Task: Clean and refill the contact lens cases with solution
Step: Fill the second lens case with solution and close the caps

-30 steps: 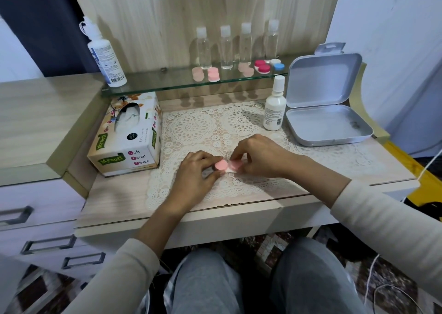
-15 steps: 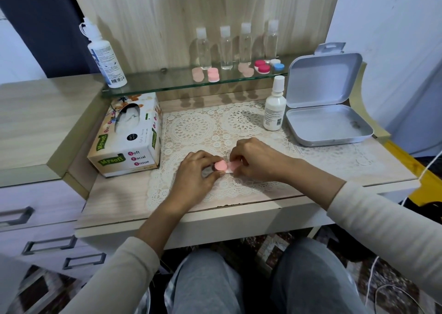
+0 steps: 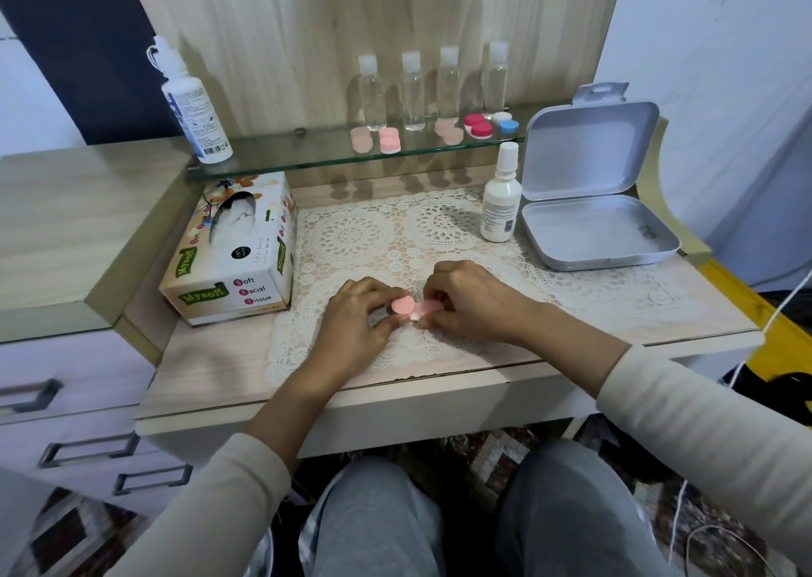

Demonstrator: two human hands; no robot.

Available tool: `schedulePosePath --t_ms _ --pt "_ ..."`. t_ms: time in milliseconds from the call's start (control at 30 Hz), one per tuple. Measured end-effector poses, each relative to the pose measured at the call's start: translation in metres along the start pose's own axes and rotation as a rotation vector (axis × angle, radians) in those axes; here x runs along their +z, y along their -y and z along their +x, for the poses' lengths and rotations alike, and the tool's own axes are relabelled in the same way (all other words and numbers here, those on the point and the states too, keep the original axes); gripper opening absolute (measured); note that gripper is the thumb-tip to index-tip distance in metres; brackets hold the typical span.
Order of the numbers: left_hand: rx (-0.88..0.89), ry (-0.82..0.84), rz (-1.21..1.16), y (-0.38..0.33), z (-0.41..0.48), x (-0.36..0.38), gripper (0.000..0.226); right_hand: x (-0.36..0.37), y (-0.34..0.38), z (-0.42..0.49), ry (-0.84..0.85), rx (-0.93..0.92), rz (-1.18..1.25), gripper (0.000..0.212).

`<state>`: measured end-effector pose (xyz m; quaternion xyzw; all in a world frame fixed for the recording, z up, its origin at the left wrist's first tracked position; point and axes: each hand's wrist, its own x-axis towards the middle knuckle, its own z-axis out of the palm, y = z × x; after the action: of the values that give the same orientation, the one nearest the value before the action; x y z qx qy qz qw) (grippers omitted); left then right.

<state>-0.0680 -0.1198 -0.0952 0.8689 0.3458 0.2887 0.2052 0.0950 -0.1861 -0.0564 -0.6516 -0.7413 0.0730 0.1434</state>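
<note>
I count one desk (image 3: 211,378), and one lace mat (image 3: 360,233) spread on it. At the mat's far right corner sits one white tin (image 3: 597,264), its lid standing open. In its tray lies one small thing I cannot make out. Just left of the mat lies one tissue box (image 3: 246,277), with a tissue showing in its slot. Behind and above the mat runs one glass shelf (image 3: 285,154). Beyond the mat's far left corner, one big bottle (image 3: 193,110) stands on that shelf, tilted by the lens, its label too small for me to read. Behind the mat, four clear bottles (image 3: 371,93) stand in a row, all capped; I cannot judge their fill. One small bottle (image 3: 501,203), white and capped, stands on the mat's far right part. Behind the mat, in front of the clear bottles, I count five cases (image 3: 389,140): two pale, one pink, one red, one white and blue, all capped. A sixth, the pink case (image 3: 411,306), is over the mat's near middle, between both hands. My view shows the left hand (image 3: 356,317) pinching its left cap and the right hand (image 3: 470,302) pinching its right cap. Fingers hide most of it, so I cannot tell whether either cap is loose.
</note>
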Motion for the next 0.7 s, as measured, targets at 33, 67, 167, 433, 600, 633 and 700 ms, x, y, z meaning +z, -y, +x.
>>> schedulePosePath --t_ms 33,67,167,433,600,633,700 --pt "-0.006 0.003 -0.004 0.000 0.000 0.000 0.030 -0.001 0.001 0.000 0.005 0.000 0.002 0.032" --pt "-0.012 0.006 -0.011 0.000 0.000 0.000 0.030 -0.002 0.001 -0.001 0.006 -0.001 0.011 0.030" --pt "-0.010 0.020 -0.012 0.001 0.000 -0.001 0.032 -0.003 0.000 -0.003 -0.015 0.002 0.050 0.025" --pt "-0.004 0.166 -0.035 -0.004 0.017 -0.013 0.038 -0.011 -0.007 0.001 -0.055 -0.020 0.055 0.017" --pt "-0.059 0.094 0.002 -0.001 0.048 -0.020 0.044 -0.046 -0.018 0.022 -0.152 0.021 -0.011 0.021" --pt "-0.069 0.090 0.050 0.002 0.054 -0.019 0.044 -0.055 -0.020 0.027 -0.178 0.035 -0.028 0.022" --pt "-0.076 0.098 0.111 0.008 0.063 -0.017 0.043 -0.072 -0.023 0.039 -0.237 0.057 -0.052 0.020"
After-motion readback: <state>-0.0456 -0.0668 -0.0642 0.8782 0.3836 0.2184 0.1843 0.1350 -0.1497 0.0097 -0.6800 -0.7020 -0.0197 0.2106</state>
